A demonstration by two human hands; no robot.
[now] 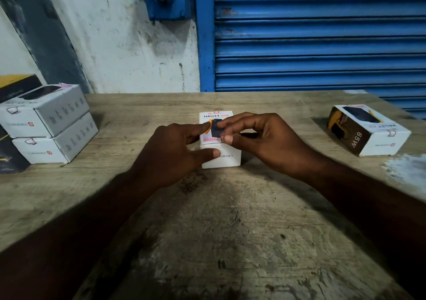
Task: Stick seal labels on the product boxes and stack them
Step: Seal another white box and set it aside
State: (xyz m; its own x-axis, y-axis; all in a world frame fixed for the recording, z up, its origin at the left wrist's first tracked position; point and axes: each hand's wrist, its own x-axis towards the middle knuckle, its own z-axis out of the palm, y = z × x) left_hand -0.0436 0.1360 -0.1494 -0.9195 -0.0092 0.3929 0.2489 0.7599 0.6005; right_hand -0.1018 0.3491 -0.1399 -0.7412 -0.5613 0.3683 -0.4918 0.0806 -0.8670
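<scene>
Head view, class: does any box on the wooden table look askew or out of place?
The white-and-brown cardboard box at far right lies alone, turned askew, apart from the white cardboard box stack at left.

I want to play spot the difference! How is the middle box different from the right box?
The left hand presses the middle box and the right hand pinches a small label at its top edge; nobody touches the right box. The middle box sits square, its words upright; the right box sits turned, its words upside down. Both are mostly white and lie on the table.
</scene>
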